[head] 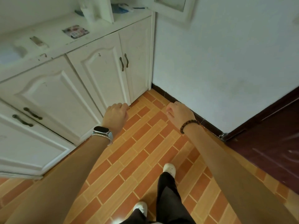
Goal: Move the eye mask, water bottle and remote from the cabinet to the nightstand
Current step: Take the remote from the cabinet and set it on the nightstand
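Note:
The white cabinet (97,34) runs along the left, with its counter at the top left. A slim pale remote (38,41) lies on the counter. Farther back stands a whitish bottle (88,12), blurred. A blue soft item, possibly the eye mask (120,8), lies in the open shelf compartment behind a white divider. My left hand (115,113), with a watch on the wrist, hangs curled over the floor near the cabinet's lower doors and holds nothing. My right hand (178,113), with a bead bracelet, is also curled and holds nothing.
A colourful card (75,31) and a blurred grey object (21,50) lie on the counter. A white wall (226,62) closes the corner on the right, beside a dark red door (267,143). My feet stand on the orange tiled floor (137,143).

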`<action>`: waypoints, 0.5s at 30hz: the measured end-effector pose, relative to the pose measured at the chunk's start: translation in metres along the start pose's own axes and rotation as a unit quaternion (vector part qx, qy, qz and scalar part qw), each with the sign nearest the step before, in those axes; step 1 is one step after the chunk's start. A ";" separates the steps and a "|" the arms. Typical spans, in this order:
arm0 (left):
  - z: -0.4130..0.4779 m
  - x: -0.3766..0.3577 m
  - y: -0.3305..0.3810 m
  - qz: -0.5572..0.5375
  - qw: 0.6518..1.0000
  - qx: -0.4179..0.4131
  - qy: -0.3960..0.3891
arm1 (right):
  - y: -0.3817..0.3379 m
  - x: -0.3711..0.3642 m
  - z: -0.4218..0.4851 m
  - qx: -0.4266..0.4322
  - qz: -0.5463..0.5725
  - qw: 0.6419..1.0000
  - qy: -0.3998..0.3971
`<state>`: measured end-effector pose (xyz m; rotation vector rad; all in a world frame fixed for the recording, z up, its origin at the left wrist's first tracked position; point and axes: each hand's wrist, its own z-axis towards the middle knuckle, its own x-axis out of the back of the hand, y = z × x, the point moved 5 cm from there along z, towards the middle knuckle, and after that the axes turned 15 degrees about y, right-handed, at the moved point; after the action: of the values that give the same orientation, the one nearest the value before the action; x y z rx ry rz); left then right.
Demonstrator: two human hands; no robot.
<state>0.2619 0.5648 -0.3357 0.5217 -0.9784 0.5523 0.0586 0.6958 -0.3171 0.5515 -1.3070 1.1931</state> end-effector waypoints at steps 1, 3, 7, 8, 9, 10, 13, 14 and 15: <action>0.013 -0.008 0.002 0.003 1.000 0.003 0.001 | 0.008 -0.001 0.014 0.003 0.001 1.000 0.002; 0.040 -0.023 0.006 0.004 1.000 0.020 0.006 | 0.026 0.000 0.044 0.010 0.005 1.000 0.006; 0.096 -0.049 0.019 0.007 0.999 0.052 0.017 | 0.065 0.003 0.109 0.021 0.012 1.000 0.007; 0.108 -0.054 0.022 0.011 0.998 0.058 0.019 | 0.074 0.003 0.124 0.027 0.013 1.000 0.003; 0.120 -0.059 0.025 0.016 0.998 0.063 0.024 | 0.082 0.002 0.138 0.035 0.012 0.999 -0.001; 0.130 -0.063 0.027 0.021 0.997 0.069 0.029 | 0.088 0.002 0.153 0.044 0.012 0.999 -0.004; 0.158 -0.073 0.031 0.028 0.996 0.082 0.031 | 0.101 0.002 0.192 0.056 0.023 0.998 -0.006; 0.166 -0.076 0.030 0.032 0.996 0.082 0.028 | 0.103 0.001 0.203 0.059 0.028 0.998 -0.008; 0.173 -0.079 0.028 0.037 0.995 0.084 0.029 | 0.105 -0.001 0.213 0.064 0.032 0.997 -0.009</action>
<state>0.1009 0.4604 -0.3208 0.6183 -0.9039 0.7166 -0.1260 0.5478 -0.2957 0.6178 -1.2781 1.3343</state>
